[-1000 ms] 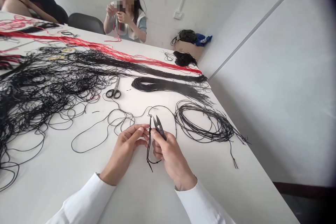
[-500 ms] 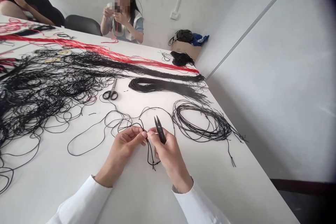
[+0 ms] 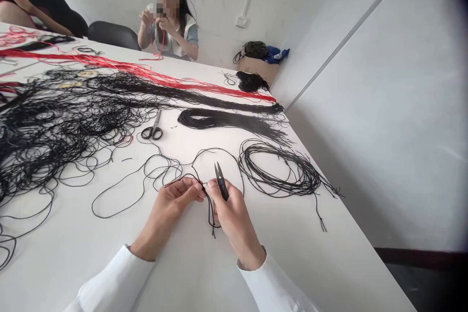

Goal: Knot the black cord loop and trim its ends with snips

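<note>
My right hand [image 3: 234, 217] holds small black thread snips [image 3: 221, 182] upright, with their blades closed or nearly closed. My left hand [image 3: 171, 207] pinches a thin black cord [image 3: 211, 212] between thumb and fingers, right beside the snips. A short end of this cord sticks out to the left over my left fingers, and a loop hangs down between my hands. Its other length runs up and away across the white table [image 3: 190, 278]. My fingertips hide the exact pinch point.
Black-handled scissors [image 3: 152, 130] lie ahead on the table, beside a large tangled mass of black cord [image 3: 54, 131]. Further black coils [image 3: 278, 170] and bundles [image 3: 219, 119] and long red cords [image 3: 153, 77] lie beyond. A co-worker [image 3: 170, 24] handles red cord across the table.
The snips have turned more upright, and my hands have drawn closer together on the cord. A cord end now shows left of my left hand. The whole view has drifted slightly.
</note>
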The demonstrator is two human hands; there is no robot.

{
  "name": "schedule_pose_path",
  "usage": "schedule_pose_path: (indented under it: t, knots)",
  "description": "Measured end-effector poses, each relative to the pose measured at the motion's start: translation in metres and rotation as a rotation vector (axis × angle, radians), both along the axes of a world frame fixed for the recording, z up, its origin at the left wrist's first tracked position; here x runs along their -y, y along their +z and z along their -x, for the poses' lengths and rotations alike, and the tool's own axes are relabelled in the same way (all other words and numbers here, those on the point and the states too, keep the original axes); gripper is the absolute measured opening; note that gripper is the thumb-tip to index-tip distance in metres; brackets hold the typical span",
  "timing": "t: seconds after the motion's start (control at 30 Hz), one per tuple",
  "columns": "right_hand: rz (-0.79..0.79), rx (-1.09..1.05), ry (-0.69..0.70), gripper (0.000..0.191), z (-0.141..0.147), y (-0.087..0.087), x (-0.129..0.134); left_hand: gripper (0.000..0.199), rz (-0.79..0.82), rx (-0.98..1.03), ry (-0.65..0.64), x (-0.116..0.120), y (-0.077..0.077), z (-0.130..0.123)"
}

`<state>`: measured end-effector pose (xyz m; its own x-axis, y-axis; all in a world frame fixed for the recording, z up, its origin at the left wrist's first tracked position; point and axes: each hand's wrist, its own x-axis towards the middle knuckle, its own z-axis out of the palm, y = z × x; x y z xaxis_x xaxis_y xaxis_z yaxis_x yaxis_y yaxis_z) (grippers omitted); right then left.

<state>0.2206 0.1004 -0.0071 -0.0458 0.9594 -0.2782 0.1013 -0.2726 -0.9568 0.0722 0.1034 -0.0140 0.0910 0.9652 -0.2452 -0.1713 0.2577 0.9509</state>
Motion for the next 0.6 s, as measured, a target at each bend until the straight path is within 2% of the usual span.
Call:
schedule_pose_path:
  t: [0.17, 0.27, 0.6]
  knots:
    - [0.128, -0.030, 0.017, 0.050, 0.003, 0.000, 0.006, 0.029, -0.005, -0.018, 0.143, -0.003, -0.002, 0.004]
    - [0.124, -0.008, 0.065, 0.049, 0.006, 0.000, 0.010, 0.030, -0.015, -0.051, 0.187, -0.003, -0.002, 0.004]
    - [0.095, 0.031, 0.134, 0.052, 0.009, 0.001, 0.014, 0.030, -0.069, -0.148, 0.116, -0.001, -0.008, 0.000]
